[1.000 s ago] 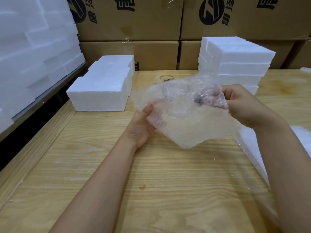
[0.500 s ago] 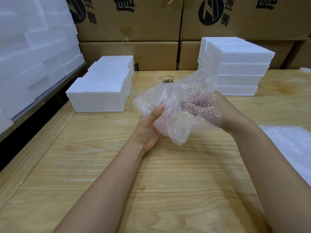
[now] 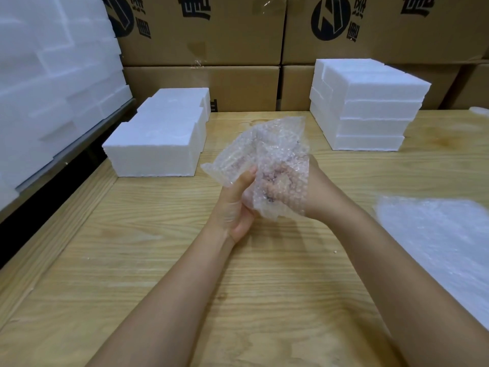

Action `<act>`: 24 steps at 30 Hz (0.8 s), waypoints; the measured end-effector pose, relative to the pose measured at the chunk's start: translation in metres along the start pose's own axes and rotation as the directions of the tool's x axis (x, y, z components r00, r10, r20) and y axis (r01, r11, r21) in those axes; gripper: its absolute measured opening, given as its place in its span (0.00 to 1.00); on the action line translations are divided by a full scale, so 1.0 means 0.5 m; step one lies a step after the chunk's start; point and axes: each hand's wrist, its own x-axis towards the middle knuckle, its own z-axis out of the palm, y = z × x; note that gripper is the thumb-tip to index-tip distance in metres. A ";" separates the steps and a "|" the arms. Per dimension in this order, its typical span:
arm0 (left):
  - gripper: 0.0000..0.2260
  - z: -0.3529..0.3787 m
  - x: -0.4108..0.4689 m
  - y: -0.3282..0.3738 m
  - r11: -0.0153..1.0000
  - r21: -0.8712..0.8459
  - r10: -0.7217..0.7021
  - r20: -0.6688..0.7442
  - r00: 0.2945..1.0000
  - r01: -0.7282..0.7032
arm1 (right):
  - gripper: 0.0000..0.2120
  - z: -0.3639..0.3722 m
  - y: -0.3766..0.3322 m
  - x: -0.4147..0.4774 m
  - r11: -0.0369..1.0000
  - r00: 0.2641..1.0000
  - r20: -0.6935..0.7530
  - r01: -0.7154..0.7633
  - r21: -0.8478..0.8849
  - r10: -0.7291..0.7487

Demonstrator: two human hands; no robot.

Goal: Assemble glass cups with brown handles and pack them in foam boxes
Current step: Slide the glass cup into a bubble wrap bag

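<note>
Pale wooden table (image 3: 158,260); printed cardboard cartons (image 3: 201,30) stacked behind along back edge; dark gap (image 3: 16,234) at left

bubble wrap (image 3: 267,154) held: 1 | left foam boxes (image 3: 156,152): 3 | right foam stack (image 3: 375,112): 4 tiers

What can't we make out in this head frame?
Head view only.
1. Contents of the bubble wrap: crumpled layers hide them; no cup discernible.
2. Fingers of the right hand: blurred behind the wrap.
3. The loose sheet at right: cut off by the frame edge.
4. Insides of the foam boxes: hidden by their walls.
</note>
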 end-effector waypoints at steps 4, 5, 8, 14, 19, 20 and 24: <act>0.39 -0.002 0.001 -0.001 1.000 0.020 -0.019 -0.013 1.000 0.019 | 0.06 -0.021 0.000 -0.012 0.993 0.985 0.172 0.038 -0.108 -0.019; 0.41 -0.003 0.002 -0.001 0.999 0.025 -0.029 -0.019 0.999 0.030 | 0.04 -0.034 0.002 -0.013 0.992 0.985 0.172 0.022 -0.124 -0.001; 0.45 -0.006 0.002 0.001 0.998 0.025 -0.064 -0.014 0.998 0.065 | 0.06 -0.090 0.014 -0.008 0.997 0.989 0.125 -0.079 -0.020 0.080; 0.32 -0.004 0.004 -0.010 0.991 -0.014 -0.134 0.009 0.991 0.134 | 0.09 -0.163 0.060 0.007 0.811 0.969 -0.156 -0.066 0.582 0.191; 0.28 -0.006 0.010 0.000 0.978 -0.200 -0.063 -0.043 0.997 0.053 | 0.42 -0.174 0.098 0.005 0.654 0.990 -0.051 -0.046 0.755 0.128; 0.28 -0.006 0.011 0.001 0.975 -0.218 -0.051 -0.055 0.997 0.038 | 0.50 -0.174 0.100 0.002 0.706 0.995 0.023 -0.085 0.703 0.096; 0.31 0.001 0.008 -0.003 0.979 -0.203 -0.044 -0.054 0.998 0.032 | 0.48 -0.107 0.093 0.002 0.874 0.982 0.178 -0.133 0.467 0.054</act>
